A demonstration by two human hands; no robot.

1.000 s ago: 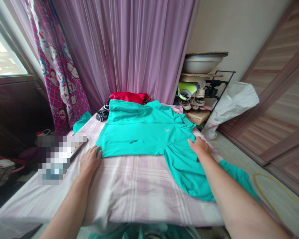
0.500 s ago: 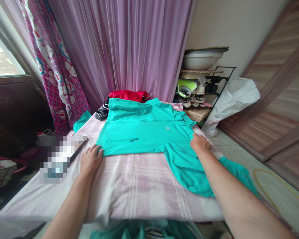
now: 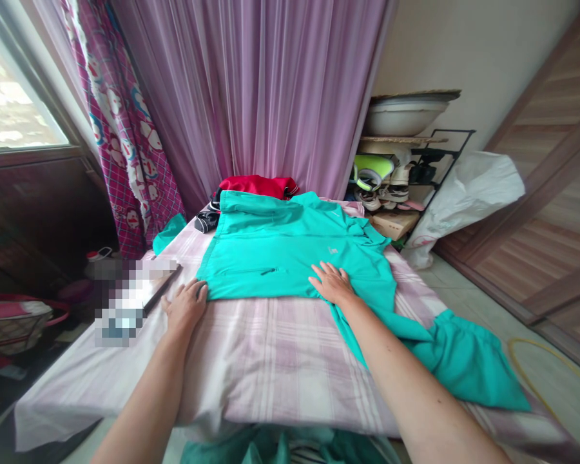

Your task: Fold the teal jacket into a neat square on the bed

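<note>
Plaid sheet (image 3: 280,367) over bed, filling near half of view. Teal zip jacket (image 3: 290,251) lying flat on far half, one sleeve (image 3: 468,361) bunched off to near right. Fabric judged light, soft, somewhat slippery; best taken at hem or cuff. Left hand (image 3: 186,308) at jacket's near left hem, fingers slightly spread, tips on edge, no pinch. Right hand (image 3: 332,283) flat on near hem, fingers spread wide, no pinch.

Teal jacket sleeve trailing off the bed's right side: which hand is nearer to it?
Right hand: nearer, lying flat on the teal jacket, to the left of the sleeve. Left hand: much farther away, at the jacket's opposite lower corner.
</note>
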